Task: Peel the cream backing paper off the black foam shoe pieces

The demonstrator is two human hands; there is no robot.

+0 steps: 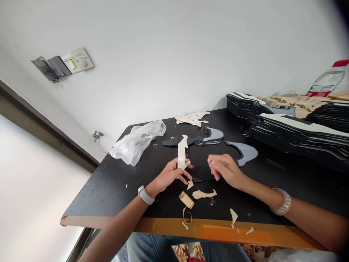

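My left hand (177,171) pinches a white strip of backing paper (182,153), which stands up from the thumb and fingers. Under and between my hands lies a flat black piece (201,174) on the dark table. My right hand (227,169) is closed just above the right end of that piece; whether anything is in its fingers is hidden. Beyond it lies a black and grey curved piece (248,154) with a rounded cut-out. Farther back, a small stack of like pieces (215,135) lies flat, partly behind the strip.
A clear plastic bag (139,142) lies on the left, white paper strips (192,117) near the wall. Thick stacks of black pieces (294,134) fill the right side, with a red-capped bottle (327,82) behind. Torn paper scraps (204,194) are scattered by the taped front edge (231,233).
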